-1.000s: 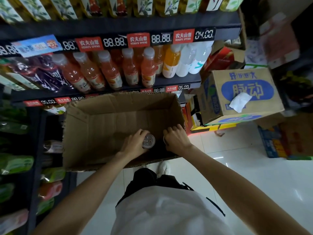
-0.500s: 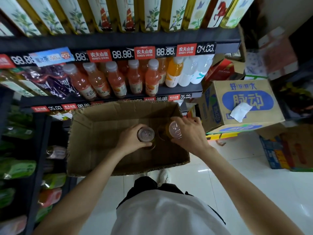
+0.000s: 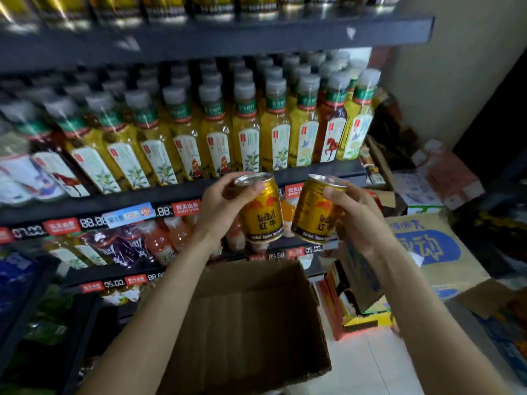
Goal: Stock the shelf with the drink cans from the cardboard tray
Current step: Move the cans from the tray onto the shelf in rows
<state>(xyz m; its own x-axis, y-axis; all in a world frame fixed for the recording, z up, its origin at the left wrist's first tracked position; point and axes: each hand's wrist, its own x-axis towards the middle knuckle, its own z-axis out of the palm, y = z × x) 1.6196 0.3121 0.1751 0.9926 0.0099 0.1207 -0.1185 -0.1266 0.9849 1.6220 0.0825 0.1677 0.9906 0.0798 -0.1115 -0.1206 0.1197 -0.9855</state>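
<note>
Gripping one gold can (image 3: 261, 208) in the left hand (image 3: 221, 206) and another can (image 3: 313, 209) in the right hand (image 3: 355, 218), near frame centre; they could knock together and slip.

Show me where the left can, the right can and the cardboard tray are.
left can (image 3: 261, 212), head view, on its gold side wall.
right can (image 3: 312, 213), head view, on its gold side wall.
cardboard tray (image 3: 251, 317), head view, on its bare inner floor.

Two cans (image 3: 261, 208) (image 3: 313, 209): gold with red emblem, dark lettering. Bottles (image 3: 248, 129), upper centre: yellow, green neck bands, white floral labels. Tray (image 3: 245, 317), lower centre: plain brown.
</note>
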